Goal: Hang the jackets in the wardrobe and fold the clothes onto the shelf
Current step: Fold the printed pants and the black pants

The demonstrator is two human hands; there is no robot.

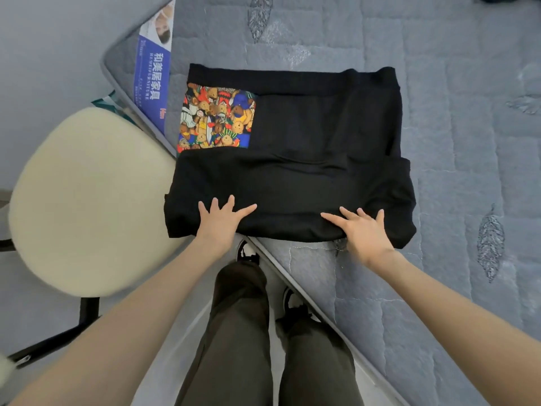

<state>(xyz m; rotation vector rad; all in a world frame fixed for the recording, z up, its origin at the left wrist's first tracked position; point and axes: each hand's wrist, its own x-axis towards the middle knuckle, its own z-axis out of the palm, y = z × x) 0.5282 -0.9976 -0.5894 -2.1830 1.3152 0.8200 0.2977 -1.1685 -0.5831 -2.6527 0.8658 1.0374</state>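
Black garment [307, 171] folded into a rectangle on the grey mattress [439, 142] corner, likely to fit a shelf | left hand [218, 222] and right hand [361, 234] flat, fingers spread, pressing its near edge, gripping nothing | cream chair [87, 200] beside.

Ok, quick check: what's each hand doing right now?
Left hand: open, fingers spread flat on the black garment.
Right hand: open, pressing flat on the garment's near edge.
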